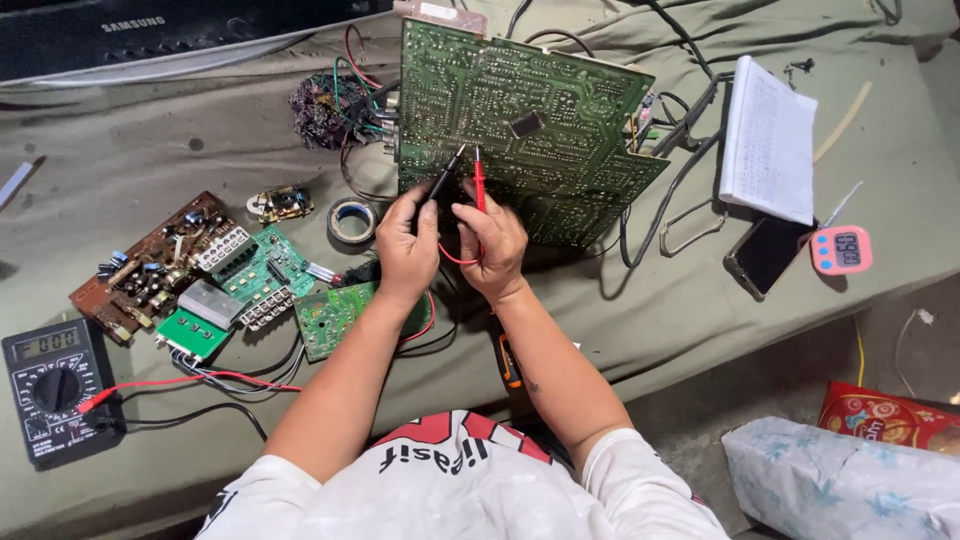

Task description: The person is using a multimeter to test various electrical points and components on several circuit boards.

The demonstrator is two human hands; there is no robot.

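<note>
A large green circuit board point(540, 110) stands tilted up on the cloth-covered bench, solder side toward me. My left hand point(407, 245) grips a black test probe point(446, 172) whose tip touches the board's lower middle. Right beside it, my right hand point(490, 245) holds a red test probe point(479, 180), its tip also on the board. Red and black leads run from the probes down to a black digital multimeter point(55, 388) at the front left.
Several smaller circuit boards point(215, 275) lie left of my hands, with a tape roll point(352, 220) and a wire tangle point(325, 108) behind them. At right sit a notebook point(768, 140), a phone point(766, 255) and a pink timer point(841, 250). The bench edge runs along the front right.
</note>
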